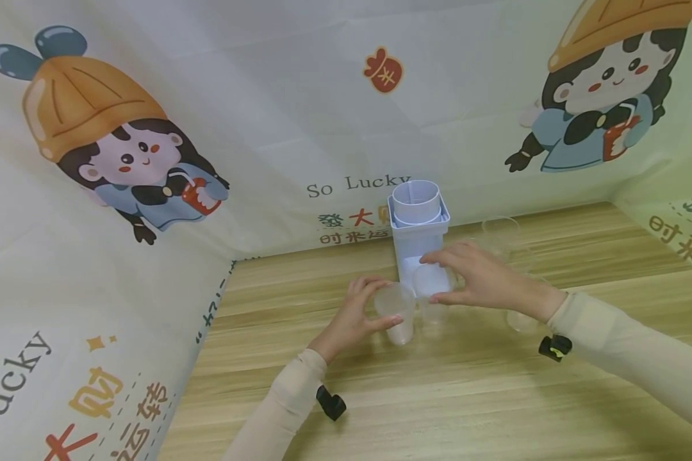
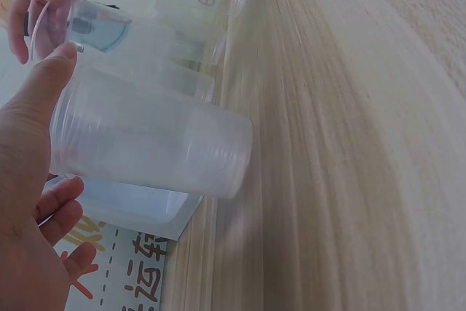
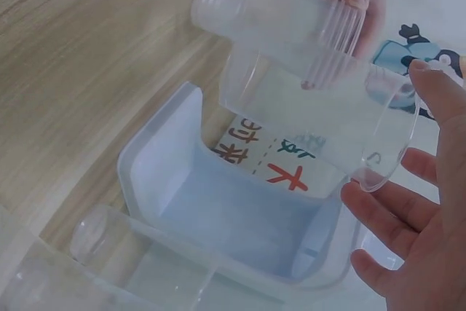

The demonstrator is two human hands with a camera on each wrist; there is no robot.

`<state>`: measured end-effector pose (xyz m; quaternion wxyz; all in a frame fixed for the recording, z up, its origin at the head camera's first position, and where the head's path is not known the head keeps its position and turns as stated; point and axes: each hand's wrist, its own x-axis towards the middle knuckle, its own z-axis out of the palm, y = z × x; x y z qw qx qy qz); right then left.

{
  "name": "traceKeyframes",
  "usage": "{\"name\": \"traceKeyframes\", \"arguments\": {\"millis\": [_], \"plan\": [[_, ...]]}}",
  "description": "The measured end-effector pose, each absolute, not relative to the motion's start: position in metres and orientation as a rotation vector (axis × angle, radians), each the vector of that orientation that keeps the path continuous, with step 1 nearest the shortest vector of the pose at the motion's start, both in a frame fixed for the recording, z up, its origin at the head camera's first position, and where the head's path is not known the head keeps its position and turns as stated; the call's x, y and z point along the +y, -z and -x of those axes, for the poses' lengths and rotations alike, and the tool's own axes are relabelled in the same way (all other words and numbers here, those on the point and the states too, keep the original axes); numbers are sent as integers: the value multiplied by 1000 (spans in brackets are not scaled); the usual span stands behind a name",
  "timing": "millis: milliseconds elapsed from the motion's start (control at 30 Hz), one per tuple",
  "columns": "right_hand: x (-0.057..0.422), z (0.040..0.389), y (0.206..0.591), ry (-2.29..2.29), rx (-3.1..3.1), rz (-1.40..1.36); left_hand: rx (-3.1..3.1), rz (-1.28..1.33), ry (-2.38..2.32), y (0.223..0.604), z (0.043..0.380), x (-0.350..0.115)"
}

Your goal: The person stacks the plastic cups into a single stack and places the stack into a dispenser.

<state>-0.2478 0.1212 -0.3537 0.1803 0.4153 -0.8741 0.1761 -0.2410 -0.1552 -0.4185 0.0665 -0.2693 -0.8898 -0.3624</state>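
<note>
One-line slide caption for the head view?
Left hand grips what looks like a cup stack; right hand holds a clear cup, before a pale-blue container.

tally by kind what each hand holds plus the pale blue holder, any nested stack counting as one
Frosted cup or nested stack, left hand: 1
Clear cup, right hand: 1
Pale blue holder: 1
Total: 3
</note>
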Motion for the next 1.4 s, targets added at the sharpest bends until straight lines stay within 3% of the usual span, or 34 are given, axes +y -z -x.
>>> {"name": "traceKeyframes", "arguments": {"millis": [1400], "plan": [[117, 251, 311, -613, -2248, -1230, -2666, 844, 1089, 420, 243, -157]]}}
